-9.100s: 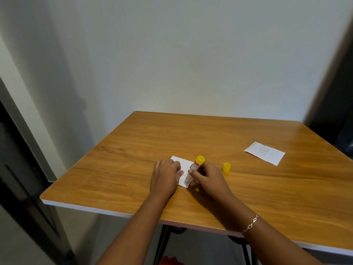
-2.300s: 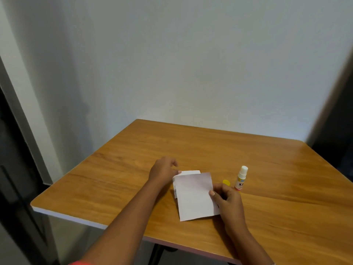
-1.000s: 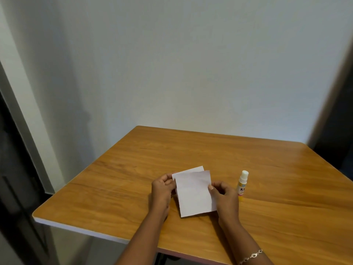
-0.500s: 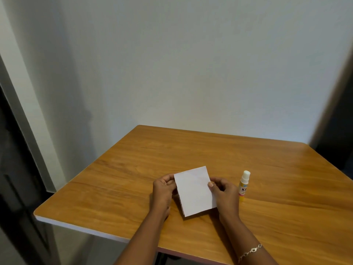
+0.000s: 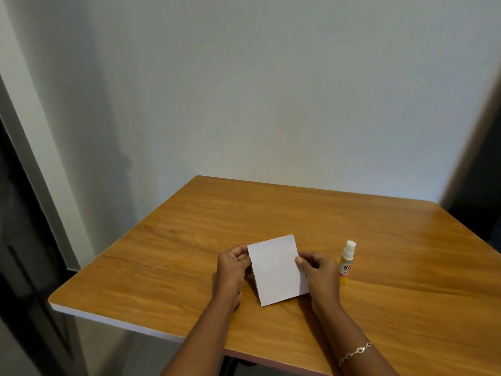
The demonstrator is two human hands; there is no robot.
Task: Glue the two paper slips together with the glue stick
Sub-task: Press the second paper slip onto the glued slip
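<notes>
1. white paper slip (image 5: 276,270) is held over the near middle of the wooden table (image 5: 271,207). only one sheet is seen, so whether the second slip lies squarely behind it cannot be told.
2. the slip's left edge is pinched by the curled fingers of the left hand (image 5: 230,270). its right edge is pinched by the right hand (image 5: 320,272), with the thumb (image 5: 299,260) laid on the top face. nothing else is held.
3. a skewed bond is judged the main risk: if the sheets are pressed before their edges are matched, they would be fixed askew and could be torn when pulled apart.
4. thin paper could be buckled or creased if the two pinched edges are pushed toward each other, and a bubble could be trapped.
5. the glue stick (image 5: 346,260) stands upright and uncapped just right of the right hand. it could be knocked over by a sideways move of that hand, the table could be smeared, and the bare tip could be left to dry.
</notes>
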